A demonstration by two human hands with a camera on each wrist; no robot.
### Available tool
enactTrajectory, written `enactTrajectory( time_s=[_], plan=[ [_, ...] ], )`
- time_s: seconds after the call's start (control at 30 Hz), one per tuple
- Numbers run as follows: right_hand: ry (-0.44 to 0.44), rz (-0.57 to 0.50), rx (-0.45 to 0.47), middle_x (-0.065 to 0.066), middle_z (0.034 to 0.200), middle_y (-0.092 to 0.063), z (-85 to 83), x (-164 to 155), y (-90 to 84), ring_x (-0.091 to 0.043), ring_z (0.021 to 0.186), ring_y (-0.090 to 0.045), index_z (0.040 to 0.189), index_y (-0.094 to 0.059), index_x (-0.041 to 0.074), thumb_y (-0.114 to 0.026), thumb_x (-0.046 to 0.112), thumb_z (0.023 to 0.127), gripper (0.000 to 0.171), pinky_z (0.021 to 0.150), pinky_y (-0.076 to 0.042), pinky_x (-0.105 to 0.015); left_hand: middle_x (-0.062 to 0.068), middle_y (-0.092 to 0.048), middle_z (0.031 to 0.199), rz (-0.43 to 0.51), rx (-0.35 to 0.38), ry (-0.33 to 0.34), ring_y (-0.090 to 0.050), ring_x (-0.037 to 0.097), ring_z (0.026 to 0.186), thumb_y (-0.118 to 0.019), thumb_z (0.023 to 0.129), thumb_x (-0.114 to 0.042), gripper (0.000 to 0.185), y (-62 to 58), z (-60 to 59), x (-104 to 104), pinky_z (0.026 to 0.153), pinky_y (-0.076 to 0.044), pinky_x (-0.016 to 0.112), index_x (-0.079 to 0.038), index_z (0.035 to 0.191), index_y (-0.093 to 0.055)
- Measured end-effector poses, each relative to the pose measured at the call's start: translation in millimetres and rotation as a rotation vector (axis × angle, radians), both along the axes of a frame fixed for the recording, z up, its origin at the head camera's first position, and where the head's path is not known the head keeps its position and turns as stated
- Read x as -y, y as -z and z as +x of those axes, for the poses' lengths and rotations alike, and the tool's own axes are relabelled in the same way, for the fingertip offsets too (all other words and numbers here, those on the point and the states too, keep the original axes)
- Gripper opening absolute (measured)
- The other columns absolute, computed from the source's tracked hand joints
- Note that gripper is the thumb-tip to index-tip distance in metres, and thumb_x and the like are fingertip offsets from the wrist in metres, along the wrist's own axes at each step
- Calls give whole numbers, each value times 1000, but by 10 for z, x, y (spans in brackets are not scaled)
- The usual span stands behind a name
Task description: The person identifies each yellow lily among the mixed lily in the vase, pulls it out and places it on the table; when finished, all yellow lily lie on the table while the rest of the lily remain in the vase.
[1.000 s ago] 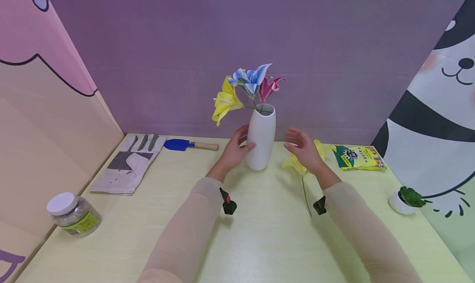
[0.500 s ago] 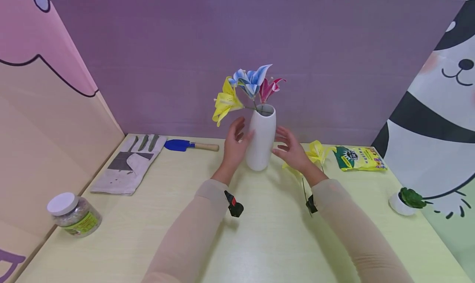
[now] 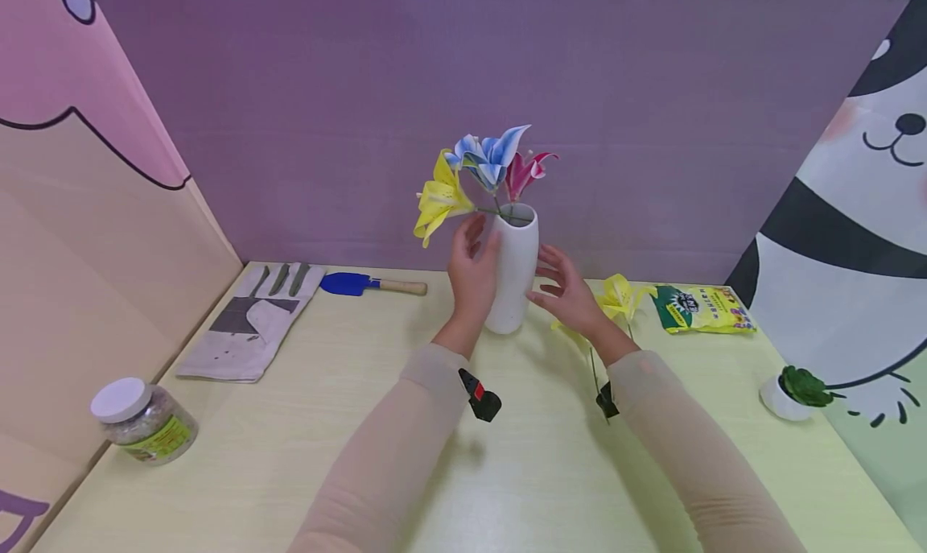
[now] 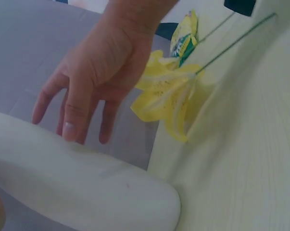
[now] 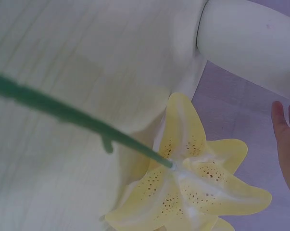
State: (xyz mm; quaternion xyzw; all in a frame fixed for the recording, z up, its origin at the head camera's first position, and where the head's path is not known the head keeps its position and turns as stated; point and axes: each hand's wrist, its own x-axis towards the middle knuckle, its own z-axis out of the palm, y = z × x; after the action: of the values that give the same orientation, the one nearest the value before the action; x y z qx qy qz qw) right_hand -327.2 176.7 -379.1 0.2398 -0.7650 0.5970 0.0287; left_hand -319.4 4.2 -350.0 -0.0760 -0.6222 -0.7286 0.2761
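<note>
A tall white vase point(image 3: 516, 271) stands at the back of the table, bearing a yellow lily point(image 3: 440, 201), a blue lily point(image 3: 488, 158) and a pink lily point(image 3: 525, 175). My left hand point(image 3: 472, 283) holds the vase's upper left side, thumb across the front and fingers curling behind. On the opposite side, my right hand point(image 3: 572, 295) has relaxed, spread fingers, their tips right at the vase wall. The left wrist view shows those loose fingers over the vase point(image 4: 87, 178). Yellow lilies point(image 5: 188, 178) lie on the table beneath my right wrist, partly hidden in the head view.
A blue trowel point(image 3: 372, 284) and folded gloves point(image 3: 253, 328) lie at the back left. A lidded jar point(image 3: 148, 424) stands at the left edge. To the right are a yellow-green packet point(image 3: 702, 308) and a small potted succulent point(image 3: 793, 394). A purple backdrop point(image 3: 652, 118) rises behind.
My left hand has moved up and slightly right along the vase. My right hand has come left from above the loose lilies to the vase's right side. The vase's base has shifted slightly right.
</note>
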Motion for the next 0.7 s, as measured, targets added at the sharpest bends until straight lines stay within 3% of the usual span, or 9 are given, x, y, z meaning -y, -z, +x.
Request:
enactTrajectory(
  time_s=[0.13,0.3,0.53,0.7],
  plan=[
    [-3,12,-15,-23,152,-29,-119,-25,151,-42,133,-36,153,-20,4,-69,-11,84,86,106,-32,-59,4,-59,131,45,12,-9,-51,10,123,-65,96,-21,45,-73,-5,-46,104,-38,27,-3,134,-48],
    [0,63,-65,-20,152,-30,-154,6,216,-40,132,-38,153,-20,7,-73,-8,83,90,104,-37,-56,3,-62,127,89,32,-21,-54,10,120,-64,96,-17,42,-112,-33,-75,103,-39,26,-3,132,-48],
    [27,79,-51,-19,152,-30,-147,28,195,-38,132,-37,153,-18,8,-73,-6,83,91,104,-37,-57,5,-65,122,152,81,-33,-57,14,116,-64,96,-12,47,-191,-58,-139,99,-42,25,2,136,-44],
    [30,70,-35,-19,152,-30,-138,36,184,-38,133,-37,153,-18,7,-73,-8,83,91,104,-36,-59,2,-65,121,178,130,-59,-58,15,112,-64,96,-15,48,-230,-72,-172,97,-44,24,-1,137,-44]
  ],
)
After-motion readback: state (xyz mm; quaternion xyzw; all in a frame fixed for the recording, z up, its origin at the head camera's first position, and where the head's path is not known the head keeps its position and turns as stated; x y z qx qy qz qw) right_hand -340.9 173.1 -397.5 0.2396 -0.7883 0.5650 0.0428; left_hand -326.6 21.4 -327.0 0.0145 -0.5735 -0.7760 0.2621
